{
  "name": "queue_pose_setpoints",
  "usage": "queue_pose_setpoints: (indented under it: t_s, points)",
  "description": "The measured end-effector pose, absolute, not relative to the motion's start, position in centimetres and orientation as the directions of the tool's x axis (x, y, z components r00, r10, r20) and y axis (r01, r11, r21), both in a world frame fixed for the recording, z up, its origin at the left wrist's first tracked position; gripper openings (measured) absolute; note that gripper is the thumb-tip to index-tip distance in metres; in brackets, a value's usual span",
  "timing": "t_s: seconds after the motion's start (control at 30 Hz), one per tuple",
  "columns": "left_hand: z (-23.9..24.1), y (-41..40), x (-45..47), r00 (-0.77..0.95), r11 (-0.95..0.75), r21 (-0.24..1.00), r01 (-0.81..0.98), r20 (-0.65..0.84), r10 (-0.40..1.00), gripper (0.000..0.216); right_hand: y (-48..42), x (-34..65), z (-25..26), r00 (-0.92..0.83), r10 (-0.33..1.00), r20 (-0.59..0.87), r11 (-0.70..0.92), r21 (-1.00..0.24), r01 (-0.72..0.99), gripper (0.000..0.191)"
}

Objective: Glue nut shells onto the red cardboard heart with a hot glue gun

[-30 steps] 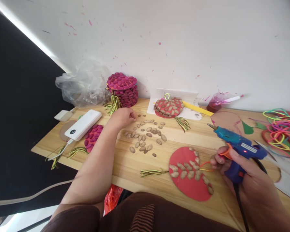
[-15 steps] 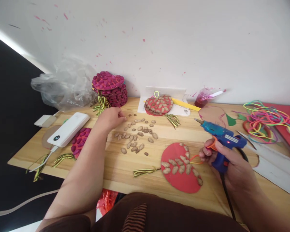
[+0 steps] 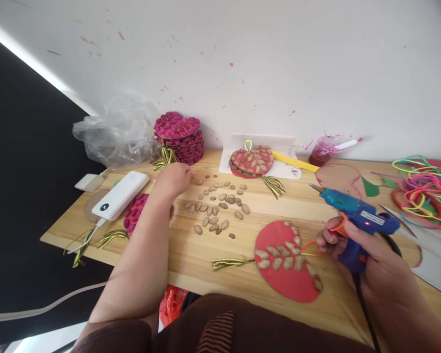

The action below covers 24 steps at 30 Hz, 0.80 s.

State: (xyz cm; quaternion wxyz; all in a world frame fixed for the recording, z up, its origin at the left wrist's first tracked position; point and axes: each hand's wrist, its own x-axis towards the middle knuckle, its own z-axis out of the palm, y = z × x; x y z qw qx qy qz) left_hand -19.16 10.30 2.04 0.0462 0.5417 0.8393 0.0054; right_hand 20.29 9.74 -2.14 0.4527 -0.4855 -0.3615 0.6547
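Note:
My right hand (image 3: 375, 255) is wrapped round the handle of a blue hot glue gun (image 3: 356, 211), its lit red light showing and its nozzle pointing left. An orange cord loop lies at these fingers. Just left of that hand, a red disc (image 3: 290, 289) lies flat, with peanuts (image 3: 288, 263) set on it in a leaf-like pattern and a yellow-and-black tassel (image 3: 230, 264) at its left. My left hand (image 3: 174, 179) is low over the table at the left edge of the loose peanuts (image 3: 225, 224). Its fingertips are mostly hidden and slightly blurred.
Behind my left hand stand a stack of magenta-studded discs (image 3: 178, 142) and a plastic bag (image 3: 113, 132). A white power bank (image 3: 122, 195) lies left of my forearm. Peanut-covered discs (image 3: 252, 162), a cup (image 3: 320, 152) and coloured cords (image 3: 426, 191) line the back.
The whole view has shifted, so things appear farther right. Both hands stay in nearly the same places over the table, and the glue gun remains in my right hand.

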Motion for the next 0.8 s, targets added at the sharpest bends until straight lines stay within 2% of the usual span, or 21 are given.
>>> queue_pose_setpoints:
  t_s: [0.2,0.3,0.43,0.57,0.67,0.8]
  points:
    - [2.07,10.20,-18.73,-0.353,0.369,0.151,0.917,-0.122,0.928,0.017,9.64,20.31,-2.02,-0.108,0.943,-0.314,-0.332,-0.908,-0.256,0.026]
    - [2.27,10.19,-18.57,-0.367,0.376,0.119,0.919,-0.090,0.926,0.024,9.58,20.33,-1.94,-0.101,0.944,-0.313,-0.329,-0.910,-0.254,0.027]
    - [2.32,10.33,-18.80,-0.391,0.391,0.127,0.911,-0.033,0.920,0.047,9.56,20.17,-1.86,-0.091,0.948,-0.305,-0.318,-0.914,-0.250,0.028]
    - [1.96,10.38,-19.16,-0.400,0.387,0.224,0.895,0.012,0.917,0.038,9.56,19.98,-1.77,-0.086,0.947,-0.309,-0.321,-0.912,-0.257,0.027]
    - [1.82,10.30,-19.20,-0.410,0.381,0.274,0.883,0.057,0.910,0.038,9.54,20.02,-1.75,-0.094,0.946,-0.309,-0.323,-0.912,-0.252,0.027]
    - [2.13,10.21,-18.97,-0.400,0.380,0.235,0.894,0.041,0.916,0.036,9.51,20.23,-1.86,-0.099,0.948,-0.303,-0.318,-0.915,-0.247,0.027]
